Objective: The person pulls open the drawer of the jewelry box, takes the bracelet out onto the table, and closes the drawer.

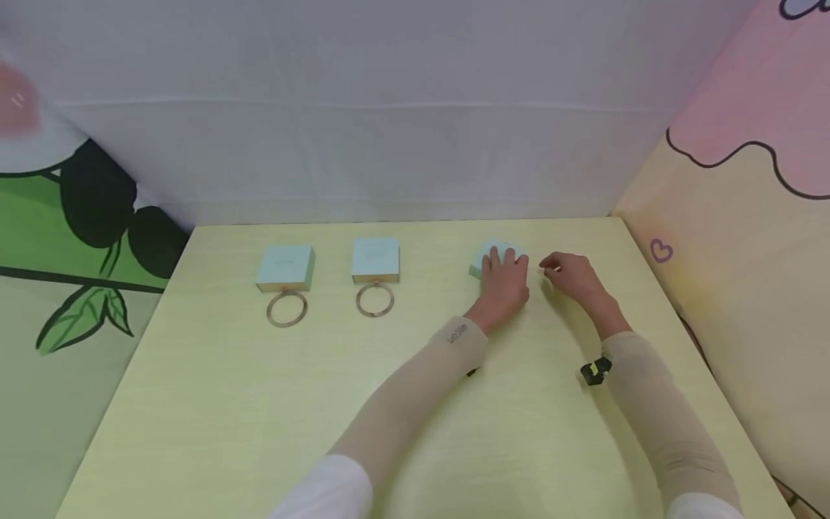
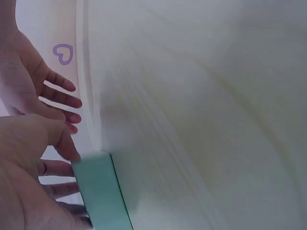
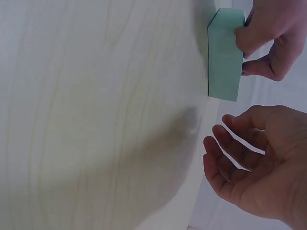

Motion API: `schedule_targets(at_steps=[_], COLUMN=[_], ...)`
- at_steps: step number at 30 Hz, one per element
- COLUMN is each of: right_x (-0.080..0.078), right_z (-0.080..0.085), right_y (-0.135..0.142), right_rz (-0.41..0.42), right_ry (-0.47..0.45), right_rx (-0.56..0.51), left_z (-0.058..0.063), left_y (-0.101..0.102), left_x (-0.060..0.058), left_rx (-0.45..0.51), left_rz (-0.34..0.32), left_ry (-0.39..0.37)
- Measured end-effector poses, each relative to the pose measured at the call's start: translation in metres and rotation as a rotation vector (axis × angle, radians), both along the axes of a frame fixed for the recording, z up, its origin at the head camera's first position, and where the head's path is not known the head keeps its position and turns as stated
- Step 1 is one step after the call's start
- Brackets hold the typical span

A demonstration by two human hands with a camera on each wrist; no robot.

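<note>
My left hand [image 1: 502,292] holds a small mint-green box [image 1: 481,258] near the far right of the table. Its fingers lie over the top, and the thumb meets an edge in the right wrist view, where the box [image 3: 225,62] shows a plain long side. Just right of the box hovers my right hand [image 1: 573,277], apart from it. Its fingers [image 3: 225,148] are loosely bent, with nothing seen between them. Two similar boxes stand farther left, one at the left [image 1: 285,267] and one near the middle [image 1: 376,259]. In front of each lies a bangle-like ring, left [image 1: 287,293] and middle [image 1: 375,284].
The pale yellow table [image 1: 259,418] ends at a white cloth backdrop [image 1: 402,158]. A printed panel [image 1: 726,274] with a purple heart rises along the right edge, and another painted panel [image 1: 78,324] borders the left. A small black device [image 1: 593,372] sits at my right wrist.
</note>
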State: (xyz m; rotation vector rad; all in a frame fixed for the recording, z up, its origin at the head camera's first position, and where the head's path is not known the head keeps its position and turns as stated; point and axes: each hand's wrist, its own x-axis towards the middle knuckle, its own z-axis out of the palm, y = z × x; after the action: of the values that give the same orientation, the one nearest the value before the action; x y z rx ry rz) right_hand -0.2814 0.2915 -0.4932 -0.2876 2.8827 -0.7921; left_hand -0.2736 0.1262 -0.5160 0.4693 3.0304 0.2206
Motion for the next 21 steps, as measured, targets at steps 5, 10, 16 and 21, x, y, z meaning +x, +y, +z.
schedule_targets(at_steps=[5, 10, 16, 21], right_x=[0.000, 0.000, -0.002, -0.006], right_z=[-0.001, -0.003, -0.001, -0.002], right_y=[0.001, -0.001, -0.011, -0.016], right_rz=[-0.001, -0.001, 0.012, 0.022], right_ry=[-0.001, -0.007, -0.016, -0.016], right_rx=[0.009, 0.015, 0.015, 0.016], left_z=[-0.005, -0.006, 0.001, 0.001], left_y=[-0.021, -0.039, -0.047, -0.047], left_x=[-0.007, -0.014, -0.017, -0.018], left_rx=[0.046, 0.095, 0.090, 0.072], left_rz=[-0.117, -0.206, -0.258, -0.215], left_ry=[0.053, 0.075, 0.056, 0.028])
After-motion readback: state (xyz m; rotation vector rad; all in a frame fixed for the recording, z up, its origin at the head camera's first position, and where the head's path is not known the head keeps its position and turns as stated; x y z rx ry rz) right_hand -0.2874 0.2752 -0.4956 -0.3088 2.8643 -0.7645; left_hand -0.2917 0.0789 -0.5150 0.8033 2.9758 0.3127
